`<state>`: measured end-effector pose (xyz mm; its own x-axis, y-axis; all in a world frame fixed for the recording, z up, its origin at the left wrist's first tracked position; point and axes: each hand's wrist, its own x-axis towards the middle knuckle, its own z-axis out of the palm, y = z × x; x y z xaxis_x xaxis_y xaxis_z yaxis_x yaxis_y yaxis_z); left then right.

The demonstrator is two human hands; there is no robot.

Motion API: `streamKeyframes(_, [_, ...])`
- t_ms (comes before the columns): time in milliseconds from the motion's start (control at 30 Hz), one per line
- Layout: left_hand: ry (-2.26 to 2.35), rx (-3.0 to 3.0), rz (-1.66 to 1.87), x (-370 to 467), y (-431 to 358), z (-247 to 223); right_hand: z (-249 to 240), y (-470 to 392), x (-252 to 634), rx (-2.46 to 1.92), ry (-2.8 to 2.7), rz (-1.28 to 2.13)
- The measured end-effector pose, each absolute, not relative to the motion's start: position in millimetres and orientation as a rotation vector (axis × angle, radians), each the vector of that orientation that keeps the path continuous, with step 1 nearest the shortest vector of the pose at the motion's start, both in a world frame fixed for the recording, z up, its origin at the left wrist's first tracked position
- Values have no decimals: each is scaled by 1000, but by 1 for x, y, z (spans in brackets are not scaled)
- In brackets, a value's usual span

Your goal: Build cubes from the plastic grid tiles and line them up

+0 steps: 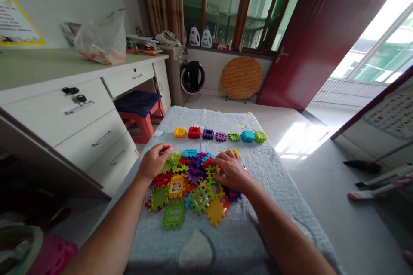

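A heap of plastic interlocking building tiles [195, 172] in green, purple, yellow, red and blue lies on the cloth-covered table [200, 249]. My left hand [155, 162] hovers at the heap's left edge, fingers curled to the thumb, with no tile visible in them. On the right side of the heap rests my right hand [230, 168], fingers and thumb apart over a green window tile [212, 172]; its fingertips partly cover the tiles beneath. Beyond the heap runs a row of several small assembled blocks, from a yellow block [180, 132] to a green block [260, 136].
A white desk [135, 66] with drawers stands to the left, and a red stool [143, 120] is tucked under it. Past the table are a washing machine [177, 73], a round wooden tabletop [241, 77] and a dark red door [306, 30]. A pink basket [58, 251] sits at lower left.
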<state>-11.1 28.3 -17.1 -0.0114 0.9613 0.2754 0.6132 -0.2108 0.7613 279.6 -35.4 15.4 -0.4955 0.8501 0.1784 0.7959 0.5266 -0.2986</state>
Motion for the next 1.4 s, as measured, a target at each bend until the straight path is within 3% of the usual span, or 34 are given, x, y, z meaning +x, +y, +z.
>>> streamKeyframes(933, [1693,1904,1013,-15,36,-36,13,-40,278,-1351,-2513,224])
streamKeyframes(1233, [1726,1868,1083,-17,37,-36,7,-11,323,-1451,-1885,166])
streamKeyframes(1400, [1712,1875,1082,-17,39,-37,-5,3,339,-1638,-1905,179])
